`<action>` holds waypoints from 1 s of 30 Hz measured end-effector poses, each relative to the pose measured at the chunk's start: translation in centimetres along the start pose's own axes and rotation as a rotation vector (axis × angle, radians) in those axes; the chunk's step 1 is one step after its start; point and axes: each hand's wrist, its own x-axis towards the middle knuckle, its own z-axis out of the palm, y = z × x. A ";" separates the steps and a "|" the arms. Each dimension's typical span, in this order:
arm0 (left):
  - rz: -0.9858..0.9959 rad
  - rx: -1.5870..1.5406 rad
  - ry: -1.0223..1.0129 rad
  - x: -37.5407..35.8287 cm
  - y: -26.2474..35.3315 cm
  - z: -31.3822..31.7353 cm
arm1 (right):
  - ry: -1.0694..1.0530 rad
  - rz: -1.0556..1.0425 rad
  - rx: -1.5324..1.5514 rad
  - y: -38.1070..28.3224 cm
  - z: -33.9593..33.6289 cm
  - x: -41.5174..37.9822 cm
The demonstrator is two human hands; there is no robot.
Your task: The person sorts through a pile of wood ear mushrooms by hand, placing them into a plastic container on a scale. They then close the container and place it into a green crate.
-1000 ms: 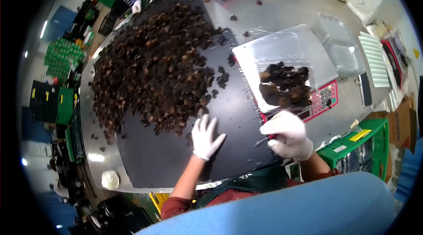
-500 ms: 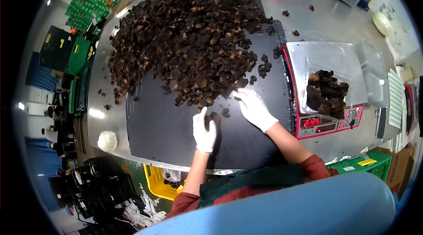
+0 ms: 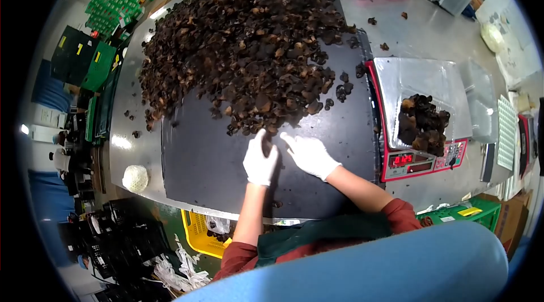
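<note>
Left hand (image 3: 260,160) and right hand (image 3: 310,154), fingers spread, empty, at mushroom pile (image 3: 243,47) edge; bare black mat (image 3: 204,171) beside.

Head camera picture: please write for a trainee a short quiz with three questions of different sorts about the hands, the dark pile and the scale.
1. True or false: both gloved hands, the left hand and the right hand, rest on the black mat at the near edge of the pile of dark dried pieces.
2. What lies on the red scale? A) a clear bag with dark pieces B) a yellow crate C) nothing
3. Fill in: the white round lump lies on the metal table, on the ____ side of the mat.

Key: 1 true; 2 A; 3 left.
</note>
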 end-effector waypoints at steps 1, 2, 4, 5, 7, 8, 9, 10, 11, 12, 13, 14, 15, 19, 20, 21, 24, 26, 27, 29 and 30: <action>-0.003 0.122 -0.030 0.9 -0.9 0.3 | 0.015 -0.064 -0.052 0.3 0.9 -0.2; -0.007 0.244 -0.058 1.8 -1.3 0.4 | 0.030 -0.130 -0.104 0.3 1.1 -0.1; -0.047 0.355 -0.123 3.0 -1.7 0.7 | -0.043 -0.045 0.019 1.0 1.0 0.0; -0.030 0.388 -0.145 3.4 -1.8 0.8 | -0.081 -0.001 0.080 1.2 0.6 0.1; 0.015 0.395 -0.149 4.0 -1.9 0.7 | -0.019 0.075 0.200 1.4 -0.1 -0.1; 0.012 0.291 -0.133 4.0 -2.1 0.4 | 0.010 0.110 0.261 1.4 -0.6 -0.2; 0.010 0.189 -0.116 4.1 -2.7 -0.3 | -0.023 0.185 0.398 1.1 -1.8 -0.3; 0.011 0.087 -0.100 4.2 -3.3 -1.0 | 0.012 0.155 0.443 1.4 -1.6 -0.5; -0.025 -0.136 -0.056 4.3 -5.4 -1.1 | 0.047 0.127 0.488 1.8 -1.2 -0.8; -0.063 -0.360 -0.012 4.2 -6.0 -1.7 | 0.080 0.099 0.531 1.9 -1.1 -0.8; -0.263 -0.585 -0.022 3.6 -6.7 -2.5 | 0.047 0.081 0.515 1.8 -0.9 -0.9; -0.465 -0.806 -0.029 3.1 -5.8 -4.3 | 0.012 0.062 0.500 1.3 -1.1 -0.7; -0.595 -0.979 -0.055 2.7 -6.0 -5.6 | -0.021 0.041 0.486 0.8 -1.1 -0.4; -0.876 -1.612 0.007 0.0 -8.4 -6.9 | 0.022 -0.170 0.277 -1.4 2.1 3.0; -0.890 -1.743 -0.061 -0.7 -8.2 -7.4 | 0.043 -0.186 0.195 -2.1 2.7 3.9; -0.902 -1.818 -0.075 -1.4 -8.1 -7.5 | 0.063 -0.202 0.115 -3.0 3.3 4.8; -0.959 -2.043 -0.111 -3.1 -7.7 -7.3 | 0.125 -0.298 -0.048 -3.7 5.1 6.1; -0.999 -1.968 -0.097 -3.4 -7.3 -7.3 | 0.058 -0.317 -0.018 -2.9 5.6 6.4; -1.027 -1.913 0.034 -3.5 -7.4 -6.9 | 0.122 -0.313 0.071 -2.6 5.7 6.2; -0.967 -1.797 0.014 -3.6 -7.4 -6.8 | 0.130 -0.268 0.260 -2.5 3.9 4.9; -0.945 -1.849 -0.088 -3.4 -8.4 -6.5 | 0.108 -0.267 0.323 -2.2 2.6 3.9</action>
